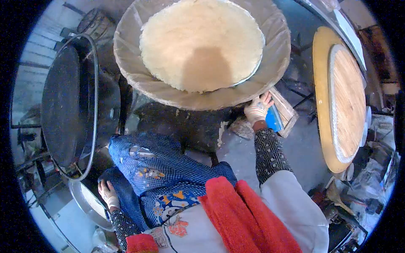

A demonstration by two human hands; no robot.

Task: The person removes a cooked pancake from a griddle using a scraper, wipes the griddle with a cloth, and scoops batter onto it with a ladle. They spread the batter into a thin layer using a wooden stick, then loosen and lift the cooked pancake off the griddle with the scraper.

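Looking forward and down, the head view shows the person at a large cloth-lined basin (160, 92) at the top centre. A broad, round pale layer (198, 36) lies inside it, with a dark shadow across its near part.

The right hand (258, 110) is just below the basin's near right rim, fingers spread at a wooden piece (286, 111) with a blue item (274, 119) beside it. Whether the fingers grip the wood cannot be told from this angle.

The left hand (109, 195) is open, fingers extended, against the blue garment (173, 154) over the person's legs. Close by it is a metal bowl (76, 196) with pale contents.

Further left stands a dark round pan (63, 107). At far right, a round wooden board (349, 101) is set against a larger yellow disc (320, 101). Red cloth (236, 215) hangs over the person's front.
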